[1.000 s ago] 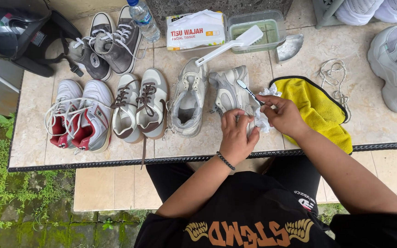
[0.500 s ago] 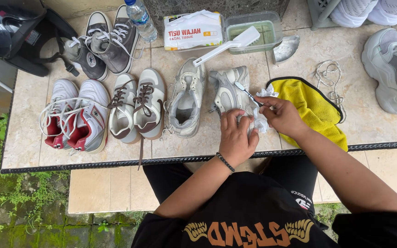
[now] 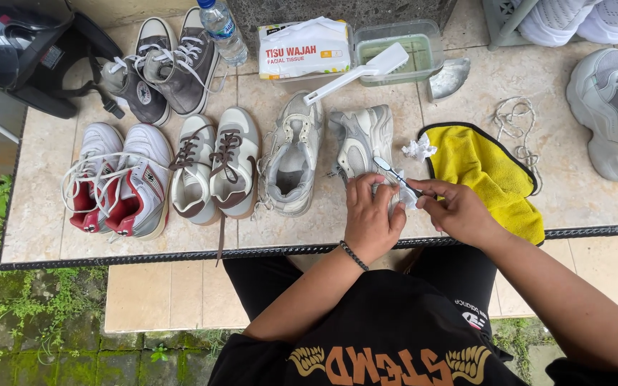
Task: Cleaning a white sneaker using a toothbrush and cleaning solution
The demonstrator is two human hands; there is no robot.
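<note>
Beige tiled table (image 3: 323, 221) outdoors, mossy ground (image 3: 9, 314)

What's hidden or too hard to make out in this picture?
- Head view: the white tissue is mostly covered by the left hand and right hand.
- The thin tool in the right hand is too small to identify.
- The large pale shoe is cut off by the right edge.
- The black bag is cropped at top left.

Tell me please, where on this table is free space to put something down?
Bare tile lies between the yellow cloth and the large pale shoe, around the loose lace. The left half is crowded with the shoe pairs. Both hands, left hand and right hand, fill the front edge.
</note>
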